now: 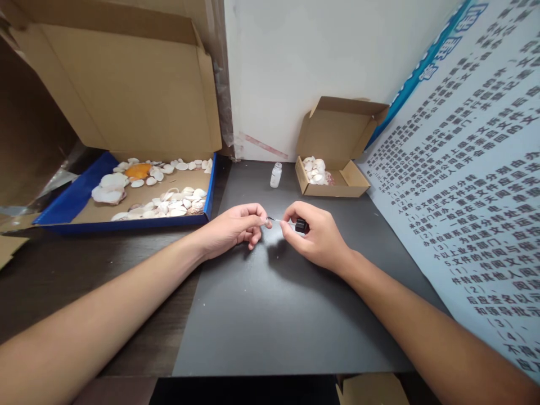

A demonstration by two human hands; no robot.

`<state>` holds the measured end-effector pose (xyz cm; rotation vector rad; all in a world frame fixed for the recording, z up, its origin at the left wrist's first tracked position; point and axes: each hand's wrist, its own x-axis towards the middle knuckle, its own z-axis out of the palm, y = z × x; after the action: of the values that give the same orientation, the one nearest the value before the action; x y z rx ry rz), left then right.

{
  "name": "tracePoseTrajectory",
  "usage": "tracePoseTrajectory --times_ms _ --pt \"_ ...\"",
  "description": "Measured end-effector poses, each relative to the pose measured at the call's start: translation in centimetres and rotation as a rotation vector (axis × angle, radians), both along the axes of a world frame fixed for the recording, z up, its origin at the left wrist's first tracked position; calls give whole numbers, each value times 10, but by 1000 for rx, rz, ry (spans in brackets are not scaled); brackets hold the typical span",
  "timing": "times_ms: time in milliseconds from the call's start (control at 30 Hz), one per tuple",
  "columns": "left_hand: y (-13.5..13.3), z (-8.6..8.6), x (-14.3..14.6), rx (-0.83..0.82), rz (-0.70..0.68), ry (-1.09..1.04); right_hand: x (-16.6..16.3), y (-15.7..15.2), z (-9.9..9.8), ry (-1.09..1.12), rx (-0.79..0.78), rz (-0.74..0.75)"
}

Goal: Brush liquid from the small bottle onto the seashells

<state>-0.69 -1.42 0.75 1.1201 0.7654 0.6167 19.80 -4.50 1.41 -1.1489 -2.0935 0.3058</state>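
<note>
By the left hand (pixel 231 226), a tiny, unidentifiable piece (pixel 268 224) is pinched above the grey mat (pixel 270 320), best held steady. Beyond, an uncapped bottle (pixel 275 176) is seen. By the right hand (pixel 321 233), the black-capped applicator (pixel 301 225) is gripped closely; its tip (pixel 270 218) is best guided lightly.

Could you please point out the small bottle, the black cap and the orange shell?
Small bottle (pixel 275 178): head view, on its body.
Black cap (pixel 301 225): head view, on its visible side.
Orange shell (pixel 138 171): head view, mid upper surface.
</note>
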Motion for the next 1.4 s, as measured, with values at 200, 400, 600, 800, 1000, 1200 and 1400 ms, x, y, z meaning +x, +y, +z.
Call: tracePoseTrajectory --times_ms 200,400,600,800,1000,1200,1400 --pt "0 0 -1 -8 -11 -9 0 0 0 -8 0 -36" --pt "1 -2 -1 -8 -26 -18 2 3 -2 -2 16 -1" --pt "2 -1 0 -30 -5 -41 2 3 -4 -11 -3 -19" --pt "2 -1 0 -49 -15 -43 1 1 -2 -33 -13 18" --pt "2 0 -1 -51 -27 -32 1 2 -2 6 -24 28" --pt "1 2 0 -40 -21 -17 2 1 0 21 -25 -27" --pt "2 0 -1 -45 -14 -25 2 2 1 -11 -63 29"
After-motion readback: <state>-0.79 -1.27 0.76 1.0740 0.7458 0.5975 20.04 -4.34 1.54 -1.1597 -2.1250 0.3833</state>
